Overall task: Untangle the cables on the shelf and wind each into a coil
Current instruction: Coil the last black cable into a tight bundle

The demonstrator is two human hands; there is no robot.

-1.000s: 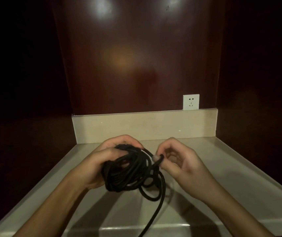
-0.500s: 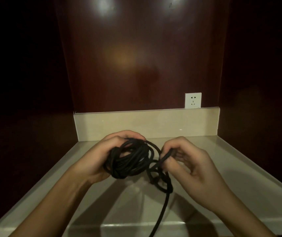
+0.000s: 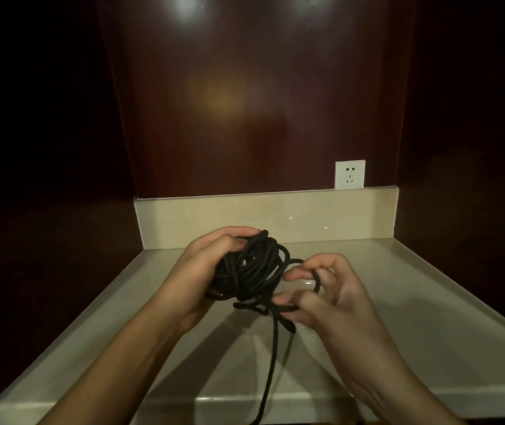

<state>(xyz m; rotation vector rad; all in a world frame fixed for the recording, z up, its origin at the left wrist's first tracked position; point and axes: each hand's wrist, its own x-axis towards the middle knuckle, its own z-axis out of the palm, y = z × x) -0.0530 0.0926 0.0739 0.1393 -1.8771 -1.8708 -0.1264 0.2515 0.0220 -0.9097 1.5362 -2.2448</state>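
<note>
Head view: over a pale shelf (image 3: 398,302) set in a dark wooden alcove, a person's left hand (image 3: 205,271) grips a bundle of black cable (image 3: 251,268), fingers curled round its far side and thumb side toward the camera. The bundle is held just above the shelf, in front of the low pale backsplash (image 3: 214,216) and left of the white socket (image 3: 350,175), which sits on the back wall directly above the backsplash's right end. Right of the bundle and touching it, the right hand (image 3: 334,292) holds a loose loop of the same cable: the loop passes over the bent fingers, and the thumb and fingertips close on a strand near the bundle's lower edge. Just how many strands that hand holds cannot be told, since black cable merges with shadow there. A few short bends of cable stick out below the bundle, between the two hands. One strand hangs from them toward the camera, crosses the shelf's front edge and is cut off at the bottom of the frame, so its end is unseen. The windings inside the bundle blur together, and it cannot be told whether this is one cable or several. Both forearms enter from below, cut off by the frame. The alcove's side walls, left and right of the socket, are lost in near-black; two light glares show high on the back panel.
</note>
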